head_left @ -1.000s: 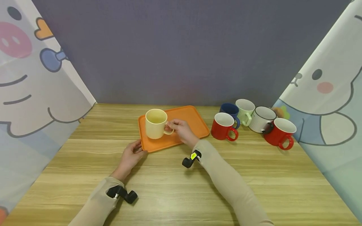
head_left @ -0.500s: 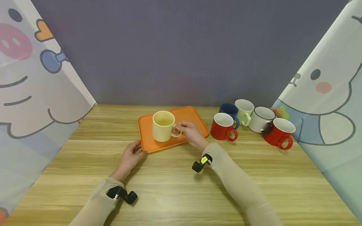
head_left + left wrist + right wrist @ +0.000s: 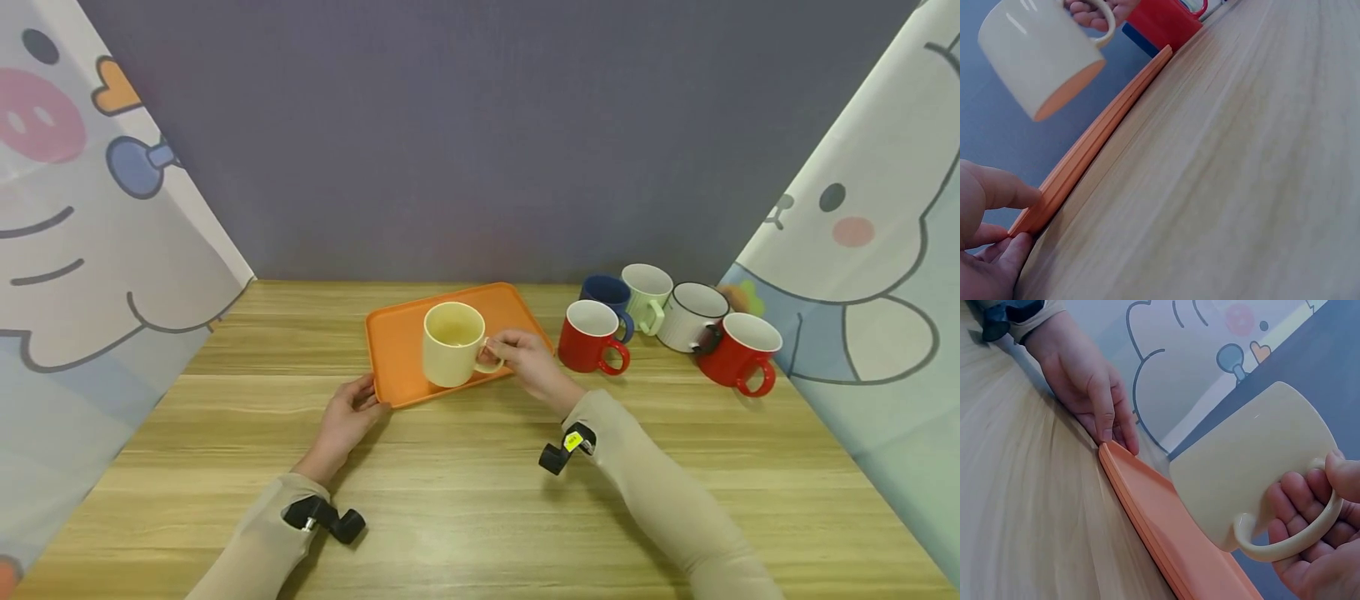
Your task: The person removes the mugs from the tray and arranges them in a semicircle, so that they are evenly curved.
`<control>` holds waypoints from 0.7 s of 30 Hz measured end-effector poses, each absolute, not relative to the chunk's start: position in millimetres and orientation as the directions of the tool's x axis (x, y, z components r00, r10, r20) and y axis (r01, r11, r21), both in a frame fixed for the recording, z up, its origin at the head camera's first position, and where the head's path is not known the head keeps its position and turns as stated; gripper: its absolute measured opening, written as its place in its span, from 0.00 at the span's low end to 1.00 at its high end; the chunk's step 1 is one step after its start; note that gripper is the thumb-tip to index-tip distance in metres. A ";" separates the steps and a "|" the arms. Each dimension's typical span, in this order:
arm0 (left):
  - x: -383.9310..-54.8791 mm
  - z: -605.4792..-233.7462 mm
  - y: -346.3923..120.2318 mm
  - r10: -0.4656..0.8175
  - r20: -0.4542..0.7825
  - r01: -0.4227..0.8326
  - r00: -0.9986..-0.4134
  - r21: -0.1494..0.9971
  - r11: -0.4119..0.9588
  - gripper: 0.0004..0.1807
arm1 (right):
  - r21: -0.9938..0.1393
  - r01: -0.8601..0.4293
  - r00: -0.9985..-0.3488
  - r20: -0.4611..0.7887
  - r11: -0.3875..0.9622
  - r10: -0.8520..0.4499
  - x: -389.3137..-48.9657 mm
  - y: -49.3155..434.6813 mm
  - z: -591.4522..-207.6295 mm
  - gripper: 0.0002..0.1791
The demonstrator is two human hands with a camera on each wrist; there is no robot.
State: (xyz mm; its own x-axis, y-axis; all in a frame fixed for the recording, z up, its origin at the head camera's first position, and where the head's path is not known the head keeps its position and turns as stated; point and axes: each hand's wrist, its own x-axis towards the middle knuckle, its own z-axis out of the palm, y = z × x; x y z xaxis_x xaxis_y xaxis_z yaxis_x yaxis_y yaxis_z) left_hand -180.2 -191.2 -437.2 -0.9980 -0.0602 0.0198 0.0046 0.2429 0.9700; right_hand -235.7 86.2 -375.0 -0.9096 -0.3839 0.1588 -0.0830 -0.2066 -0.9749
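My right hand [image 3: 531,367] grips a pale yellow mug [image 3: 452,350] by its handle [image 3: 1291,547], the fingers curled through the loop and the thumb on top. In the left wrist view the mug's base hangs in the air above the orange tray [image 3: 397,342], tinted orange underneath. Seen from the head, the mug covers part of the tray's front edge. My left hand [image 3: 347,421] pinches the tray's near left corner between thumb and fingers. The tray lies flat on the wooden table [image 3: 450,492].
Right of the tray, a red mug [image 3: 581,337] stands before a dark blue mug [image 3: 603,290]. Farther right are a pale green mug [image 3: 637,296], a white mug [image 3: 686,321] with dark rim and handle, and another red mug [image 3: 731,354]. A grey wall [image 3: 480,142] rises behind.
My right hand has carried the yellow mug rightward and toward the near side, over the tray. My left hand has kept its place at the tray's corner.
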 end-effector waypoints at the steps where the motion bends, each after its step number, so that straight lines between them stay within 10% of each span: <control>1: -180.4 -437.2 -191.3 -0.059 0.021 0.006 -0.998 0.970 0.245 0.34 | -0.975 -0.087 -0.910 0.162 -0.205 -0.382 -234.4 88.7 -374.5 0.10; 21: -179.4 -435.9 -190.7 -0.064 0.027 0.010 -0.998 0.968 0.250 0.33 | -0.979 -0.124 -0.902 0.180 -0.162 -0.394 -210.3 139.2 -377.7 0.09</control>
State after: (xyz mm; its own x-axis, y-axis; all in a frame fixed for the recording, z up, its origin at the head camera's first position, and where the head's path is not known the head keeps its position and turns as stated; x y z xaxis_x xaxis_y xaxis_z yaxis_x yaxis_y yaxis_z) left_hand -179.4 -190.7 -435.9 -0.9976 -0.0636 0.0272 0.0104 0.2503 0.9681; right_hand -210.3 139.2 -377.7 -0.9015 -0.3937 0.1796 -0.1241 -0.1624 -0.9789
